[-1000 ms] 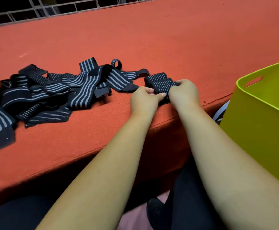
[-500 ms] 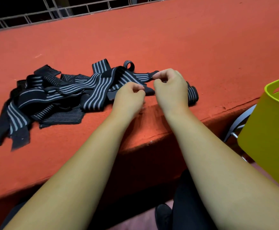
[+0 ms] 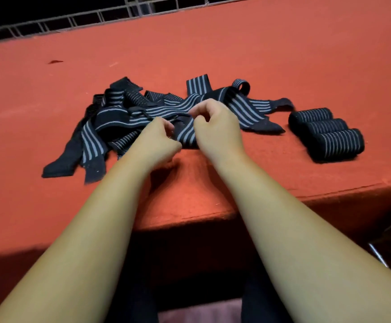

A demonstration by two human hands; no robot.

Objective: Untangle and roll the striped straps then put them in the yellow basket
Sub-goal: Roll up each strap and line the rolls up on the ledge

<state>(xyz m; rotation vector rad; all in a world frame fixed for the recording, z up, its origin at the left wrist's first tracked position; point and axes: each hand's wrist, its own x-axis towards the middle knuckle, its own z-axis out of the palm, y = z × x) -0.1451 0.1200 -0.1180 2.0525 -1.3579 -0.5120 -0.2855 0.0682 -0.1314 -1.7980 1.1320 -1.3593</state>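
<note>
Black-and-grey striped straps [image 3: 92,141] lay tangled left of centre, bands running mostly left to right, just beyond the left hand [image 3: 157,141] and right hand [image 3: 215,129]. Both hands were curled at the pile's near edge, but I could not tell whether they gripped it. Three rolled straps [image 3: 327,136] sat at the right, and the yellow basket was out of frame.

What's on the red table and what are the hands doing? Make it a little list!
Surface: red table
Middle: tangled straps, a loose black pile with pale stripes
Right: rolled straps, three rolls side by side, apart from the pile
Hands: left hand and right hand, fingers curled at the pile; grip unclear
</note>
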